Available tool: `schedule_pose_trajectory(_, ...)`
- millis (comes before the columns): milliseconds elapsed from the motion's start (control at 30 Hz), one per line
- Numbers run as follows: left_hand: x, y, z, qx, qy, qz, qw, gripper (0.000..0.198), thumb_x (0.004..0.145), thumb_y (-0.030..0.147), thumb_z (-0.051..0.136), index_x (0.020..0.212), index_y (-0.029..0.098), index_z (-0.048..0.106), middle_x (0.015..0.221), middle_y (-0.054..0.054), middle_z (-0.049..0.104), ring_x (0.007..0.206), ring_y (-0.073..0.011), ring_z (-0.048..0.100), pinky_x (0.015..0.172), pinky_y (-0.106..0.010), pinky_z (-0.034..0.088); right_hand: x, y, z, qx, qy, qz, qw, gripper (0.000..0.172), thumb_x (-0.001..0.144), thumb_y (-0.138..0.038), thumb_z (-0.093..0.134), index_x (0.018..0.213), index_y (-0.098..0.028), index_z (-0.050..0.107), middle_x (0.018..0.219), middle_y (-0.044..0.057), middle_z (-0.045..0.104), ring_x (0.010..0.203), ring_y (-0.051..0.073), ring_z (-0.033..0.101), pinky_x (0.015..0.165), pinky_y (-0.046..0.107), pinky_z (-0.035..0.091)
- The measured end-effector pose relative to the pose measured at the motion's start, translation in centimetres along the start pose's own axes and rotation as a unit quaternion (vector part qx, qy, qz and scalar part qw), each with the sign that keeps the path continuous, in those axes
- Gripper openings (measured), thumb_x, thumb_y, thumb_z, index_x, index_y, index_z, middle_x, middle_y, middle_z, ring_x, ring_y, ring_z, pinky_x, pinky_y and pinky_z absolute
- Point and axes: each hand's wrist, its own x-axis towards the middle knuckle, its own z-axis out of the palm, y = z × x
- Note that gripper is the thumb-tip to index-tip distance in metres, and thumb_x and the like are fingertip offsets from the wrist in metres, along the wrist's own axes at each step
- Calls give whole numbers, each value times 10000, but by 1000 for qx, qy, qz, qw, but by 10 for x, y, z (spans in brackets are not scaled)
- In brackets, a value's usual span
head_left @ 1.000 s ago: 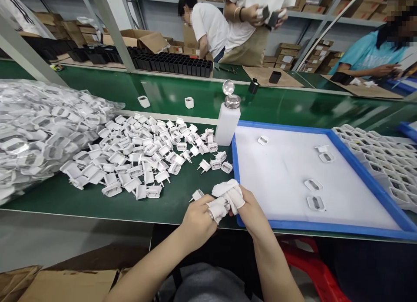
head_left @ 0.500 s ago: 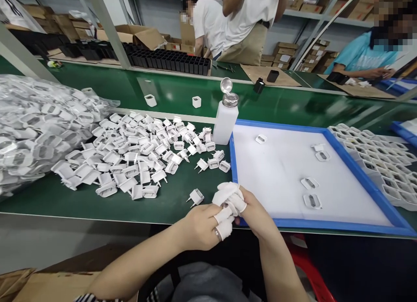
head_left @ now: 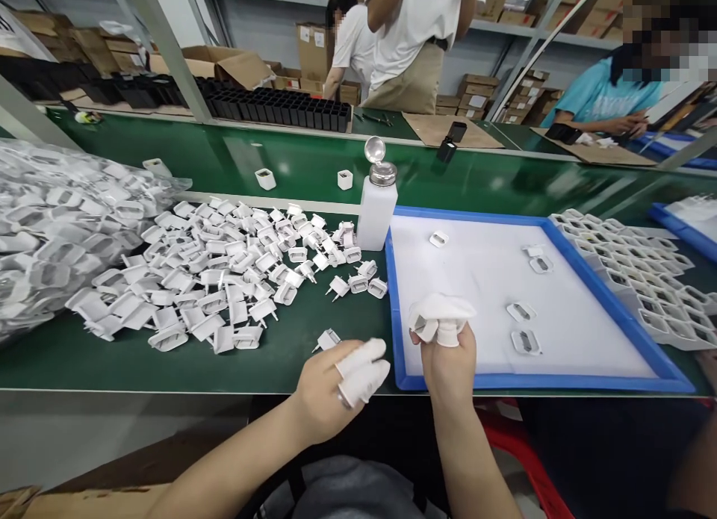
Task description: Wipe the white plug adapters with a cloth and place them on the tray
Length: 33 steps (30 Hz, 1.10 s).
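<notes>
A bottle [head_left: 376,216] stands between the plug pile [head_left: 211,278] and blue-rimmed tray [head_left: 482,272].

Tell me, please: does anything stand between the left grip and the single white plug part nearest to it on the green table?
Nothing visible stands between the left grip and the white plug part. The part lies just beyond the grip, on the green table, apart from the larger pile. Whether they touch is unclear.

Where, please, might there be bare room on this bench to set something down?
In the blue-rimmed tray, between the scattered housings and its right rim; on the green bench, between the plug heap and front edge. Crowded: bench left, under that heap and the plastic bag.
</notes>
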Motion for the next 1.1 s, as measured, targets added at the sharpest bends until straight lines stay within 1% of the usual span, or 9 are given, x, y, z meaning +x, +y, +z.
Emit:
schedule_pose_trajectory(133, 10, 2, 7, -113, -45, -235, 964, 436, 703, 308, 592, 1107, 184, 486, 823, -67, 648, 695, -166, 623, 591, -256, 540, -2, -5, -1, -47, -93, -74, 992, 191, 744, -361, 539, 852, -204, 558, 725, 15, 574, 642, 130, 534, 582, 246, 444)
schedule_pose_trajectory(200, 16, 3, 12, -137, -45, -258, 955, 377, 730, 326, 550, 1078, 182, 518, 825, -66, 649, 746, -180, 624, 617, -265, 540, -6, -8, 3, -73, -128, -116, 982, 119, 730, -288, 564, 825, -216, 555, 804, 19, 576, 765, 147, 544, 693, 267, 444)
schedule_pose_trajectory(333, 18, 0, 17, -48, -7, -167, 985, 197, 746, 235, 524, 927, 195, 588, 716, -32, 650, 708, -178, 625, 655, -290, 529, -15, -7, 10, -67, -137, -90, 984, 76, 742, -261, 544, 796, -207, 546, 836, 27, 571, 822, 159, 539, 750, 282, 434)
schedule_pose_trajectory(467, 11, -10, 17, 64, 14, -18, 998, 116, 739, 104, 497, 802, 156, 578, 573, -20, 597, 527, -141, 578, 474, -223, 485, -20, -1, 13, 19, -67, 50, 996, 175, 769, -307, 502, 906, -205, 538, 916, 36, 566, 866, 164, 530, 796, 301, 415)
schedule_pose_trajectory(633, 10, -19, 11, 84, -39, 181, 979, 154, 765, 52, 426, 814, 124, 554, 693, -74, 617, 679, -169, 581, 542, -255, 485, -13, -12, 6, 34, -127, 217, 967, 221, 758, -372, 500, 875, -191, 550, 674, -2, 553, 545, 103, 477, 530, 227, 416)
schedule_pose_trajectory(867, 21, -9, 10, 110, -83, 151, 979, 191, 766, 61, 391, 810, 178, 536, 569, -27, 550, 525, -146, 513, 456, -248, 426, 4, -25, -11, -122, -235, 153, 952, 192, 671, -360, 564, 665, -168, 560, 523, -43, 469, 476, 78, 398, 448, 196, 350)
schedule_pose_trajectory(933, 19, -11, 4, 152, -89, 57, 983, 204, 767, 111, 429, 938, 183, 513, 667, -55, 588, 549, -159, 526, 471, -260, 433, 13, -31, -26, -216, -185, 86, 955, 218, 641, -392, 561, 629, -175, 543, 543, -21, 508, 551, 127, 473, 539, 268, 413)
schedule_pose_trajectory(1000, 13, -18, -6, 191, -111, -62, 973, 304, 767, 194, 470, 1071, 184, 466, 840, -94, 609, 646, -181, 563, 547, -281, 467, 28, -41, -48, -328, -34, 11, 944, 245, 607, -425, 555, 581, -185, 510, 573, 10, 532, 649, 190, 521, 637, 359, 422)
schedule_pose_trajectory(1100, 2, -31, -24, 251, -160, -217, 930, 367, 730, 294, 532, 1075, 172, 499, 910, -106, 611, 747, -223, 589, 627, -314, 485, 57, -57, -83, -466, 242, -12, 851, 201, 595, -346, 558, 541, -206, 423, 635, 69, 541, 790, 289, 540, 711, 452, 380)
